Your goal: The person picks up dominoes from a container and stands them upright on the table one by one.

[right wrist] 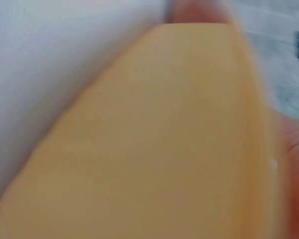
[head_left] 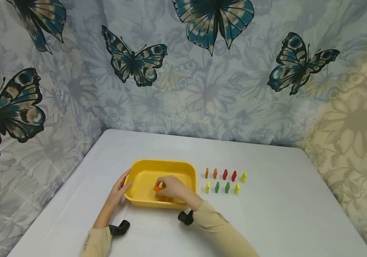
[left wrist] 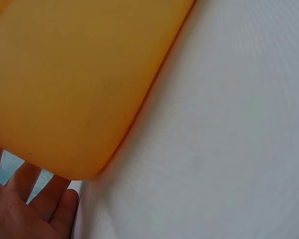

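A yellow tray (head_left: 144, 203) lies on the white table in the head view. My left hand (head_left: 118, 191) holds its left rim, thumb over the edge and fingers along the outer side. In the left wrist view, the fingers of this hand (left wrist: 37, 204) show beyond the tray's wall (left wrist: 84, 89). Over the tray's inside, my right hand (head_left: 172, 187) pinches a small orange block (head_left: 157, 188) between thumb and fingertips. The right wrist view is blurred; the tray's outer wall (right wrist: 139, 139) fills most of it and hides the block.
Right of the tray, small blocks stand upright in two rows. The far row has orange (head_left: 215, 174), red (head_left: 225, 174) and yellow (head_left: 243, 177) ones; the near row has yellow (head_left: 236, 189) and green (head_left: 227, 187) ones. Butterfly-patterned cloth (head_left: 202, 89) hangs behind the table (head_left: 283, 214).
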The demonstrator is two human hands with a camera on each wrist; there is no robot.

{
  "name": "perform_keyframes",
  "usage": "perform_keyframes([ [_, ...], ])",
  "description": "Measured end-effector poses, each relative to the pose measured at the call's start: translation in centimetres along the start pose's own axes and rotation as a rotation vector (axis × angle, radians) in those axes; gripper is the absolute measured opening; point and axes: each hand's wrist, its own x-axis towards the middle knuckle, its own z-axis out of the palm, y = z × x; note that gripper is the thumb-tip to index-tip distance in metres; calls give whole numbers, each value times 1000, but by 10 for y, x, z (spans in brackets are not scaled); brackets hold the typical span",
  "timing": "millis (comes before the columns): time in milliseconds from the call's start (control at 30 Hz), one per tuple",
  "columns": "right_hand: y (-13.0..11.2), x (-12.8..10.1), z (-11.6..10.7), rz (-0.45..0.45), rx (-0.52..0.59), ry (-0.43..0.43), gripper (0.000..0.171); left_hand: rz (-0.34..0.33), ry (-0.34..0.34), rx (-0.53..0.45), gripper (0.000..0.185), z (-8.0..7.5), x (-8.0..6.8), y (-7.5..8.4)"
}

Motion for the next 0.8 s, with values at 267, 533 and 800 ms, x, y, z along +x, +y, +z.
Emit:
perform_keyframes([
  [267, 35, -66, -50, -197, 285, 150, 18, 7, 1, 6, 50, 1, -9, 3],
  [533, 115, -132, -85, -94, 360, 287, 22, -8, -1, -7, 49, 5, -9, 16],
  [800, 165, -178, -104, 44, 288, 456, 23, 27, 1, 24, 50, -1, 0, -4],
])
